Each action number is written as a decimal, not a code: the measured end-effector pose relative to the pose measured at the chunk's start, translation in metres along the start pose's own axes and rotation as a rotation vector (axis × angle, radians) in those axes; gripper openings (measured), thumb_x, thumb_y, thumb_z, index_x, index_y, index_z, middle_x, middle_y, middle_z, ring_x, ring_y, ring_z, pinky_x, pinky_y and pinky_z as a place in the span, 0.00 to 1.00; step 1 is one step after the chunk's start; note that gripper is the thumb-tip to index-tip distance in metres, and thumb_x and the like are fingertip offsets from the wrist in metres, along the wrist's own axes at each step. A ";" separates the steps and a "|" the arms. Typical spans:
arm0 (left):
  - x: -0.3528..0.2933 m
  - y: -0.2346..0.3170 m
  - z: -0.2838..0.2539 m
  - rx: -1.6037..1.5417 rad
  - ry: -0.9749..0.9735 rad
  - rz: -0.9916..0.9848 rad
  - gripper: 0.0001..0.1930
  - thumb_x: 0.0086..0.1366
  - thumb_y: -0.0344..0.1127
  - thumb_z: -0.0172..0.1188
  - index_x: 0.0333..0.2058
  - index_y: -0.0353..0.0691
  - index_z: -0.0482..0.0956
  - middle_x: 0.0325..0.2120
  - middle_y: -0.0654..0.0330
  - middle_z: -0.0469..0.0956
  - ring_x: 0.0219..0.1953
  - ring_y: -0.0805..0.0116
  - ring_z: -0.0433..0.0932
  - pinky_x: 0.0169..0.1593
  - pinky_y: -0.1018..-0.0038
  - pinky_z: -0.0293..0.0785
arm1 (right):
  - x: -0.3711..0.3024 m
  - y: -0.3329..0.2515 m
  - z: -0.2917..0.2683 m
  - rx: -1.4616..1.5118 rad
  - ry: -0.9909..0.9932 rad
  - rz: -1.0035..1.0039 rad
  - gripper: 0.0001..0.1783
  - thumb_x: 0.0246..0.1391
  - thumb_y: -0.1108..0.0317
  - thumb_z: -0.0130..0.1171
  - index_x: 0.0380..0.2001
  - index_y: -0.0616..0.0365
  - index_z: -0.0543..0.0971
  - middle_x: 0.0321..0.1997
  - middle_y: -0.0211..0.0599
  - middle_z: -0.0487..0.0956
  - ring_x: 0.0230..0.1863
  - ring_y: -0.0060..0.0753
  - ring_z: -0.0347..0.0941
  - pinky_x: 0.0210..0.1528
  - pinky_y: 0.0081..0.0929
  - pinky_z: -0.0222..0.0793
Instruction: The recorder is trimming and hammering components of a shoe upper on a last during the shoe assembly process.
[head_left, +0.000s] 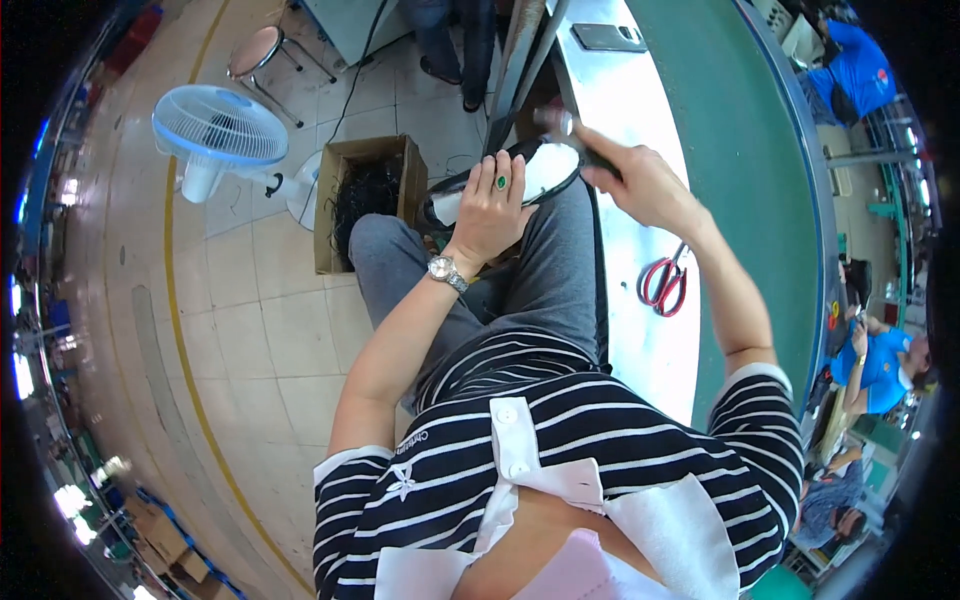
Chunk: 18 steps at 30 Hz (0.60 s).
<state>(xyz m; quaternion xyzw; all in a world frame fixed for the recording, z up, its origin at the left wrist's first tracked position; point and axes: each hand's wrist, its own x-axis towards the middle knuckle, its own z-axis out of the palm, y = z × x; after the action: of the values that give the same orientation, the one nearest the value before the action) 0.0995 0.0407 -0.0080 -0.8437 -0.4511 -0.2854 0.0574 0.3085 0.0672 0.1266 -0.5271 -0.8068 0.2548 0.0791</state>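
Observation:
Across my thighs lies a shoe (pixel 553 170) with a black edge and a white flat face turned up; its far side is hidden. My left hand (pixel 490 205), with a watch and a green-stoned ring, grips it, fingers laid over the white face. My right hand (pixel 650 185) is closed round the dark handle of a hammer (pixel 556 122), whose head is smeared by motion just above the shoe's far end. On the white bench to the right lies a pair of scissors (pixel 664 285) with red handles, near my right forearm.
A phone (pixel 608 37) lies at the bench's far end, beside a green conveyor belt (pixel 735 200). Left of my knees stand a cardboard box (pixel 408 190) of black scraps, a fan (pixel 220 130) and a stool (pixel 256 52). A person's legs (pixel 452 40) show ahead; people in blue work at right.

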 end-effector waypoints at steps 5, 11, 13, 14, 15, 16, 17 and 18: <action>0.002 0.004 0.003 0.027 0.001 -0.003 0.37 0.50 0.42 0.67 0.55 0.28 0.67 0.53 0.42 0.68 0.53 0.48 0.69 0.58 0.59 0.65 | 0.015 0.004 0.047 -0.047 -0.039 0.142 0.33 0.59 0.63 0.50 0.66 0.47 0.53 0.31 0.59 0.79 0.34 0.62 0.76 0.41 0.53 0.69; 0.003 0.008 0.003 0.004 0.018 -0.047 0.35 0.52 0.42 0.66 0.55 0.26 0.68 0.54 0.41 0.68 0.56 0.46 0.69 0.59 0.60 0.64 | 0.013 0.001 0.038 0.282 0.197 0.239 0.33 0.60 0.62 0.49 0.67 0.46 0.54 0.33 0.60 0.79 0.36 0.63 0.76 0.42 0.53 0.69; 0.006 0.009 0.002 0.017 0.008 -0.036 0.35 0.52 0.41 0.65 0.55 0.25 0.67 0.54 0.40 0.69 0.56 0.47 0.69 0.60 0.61 0.64 | 0.020 0.014 0.055 -0.022 0.058 0.206 0.33 0.60 0.62 0.51 0.67 0.45 0.54 0.26 0.51 0.80 0.30 0.53 0.79 0.38 0.47 0.71; 0.005 0.007 0.001 0.021 0.011 -0.038 0.35 0.52 0.41 0.65 0.55 0.25 0.67 0.54 0.40 0.69 0.56 0.47 0.69 0.60 0.61 0.64 | 0.023 0.014 0.046 -0.112 -0.005 0.189 0.34 0.60 0.62 0.51 0.67 0.44 0.53 0.24 0.47 0.80 0.27 0.50 0.79 0.35 0.44 0.72; 0.004 0.005 -0.001 0.016 0.009 -0.039 0.35 0.52 0.40 0.65 0.55 0.25 0.67 0.53 0.39 0.69 0.56 0.47 0.69 0.60 0.61 0.63 | 0.024 0.012 0.039 -0.113 -0.005 0.184 0.34 0.60 0.62 0.51 0.67 0.44 0.53 0.24 0.47 0.80 0.27 0.50 0.79 0.35 0.44 0.72; 0.001 0.006 -0.002 0.011 0.006 -0.047 0.35 0.52 0.39 0.66 0.55 0.25 0.67 0.53 0.39 0.70 0.56 0.47 0.69 0.60 0.61 0.63 | 0.021 0.000 0.029 0.014 0.023 0.185 0.34 0.60 0.62 0.51 0.67 0.43 0.53 0.25 0.49 0.80 0.27 0.52 0.79 0.35 0.45 0.72; 0.001 0.007 -0.003 0.012 0.006 -0.055 0.35 0.52 0.39 0.66 0.55 0.25 0.67 0.53 0.39 0.70 0.56 0.47 0.69 0.60 0.61 0.63 | 0.017 -0.007 0.027 0.142 0.049 0.185 0.34 0.60 0.62 0.50 0.67 0.43 0.53 0.26 0.51 0.80 0.27 0.54 0.78 0.35 0.47 0.72; 0.001 0.007 -0.004 0.011 0.004 -0.065 0.35 0.52 0.38 0.65 0.55 0.24 0.67 0.54 0.38 0.69 0.56 0.47 0.69 0.60 0.62 0.63 | 0.015 -0.010 0.037 0.236 0.174 0.217 0.33 0.60 0.62 0.50 0.67 0.43 0.54 0.29 0.57 0.79 0.30 0.60 0.77 0.36 0.50 0.71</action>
<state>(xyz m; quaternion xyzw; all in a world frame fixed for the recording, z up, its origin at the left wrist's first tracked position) 0.1042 0.0356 -0.0035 -0.8278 -0.4796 -0.2863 0.0537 0.2791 0.0654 0.0974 -0.6180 -0.7000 0.3082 0.1819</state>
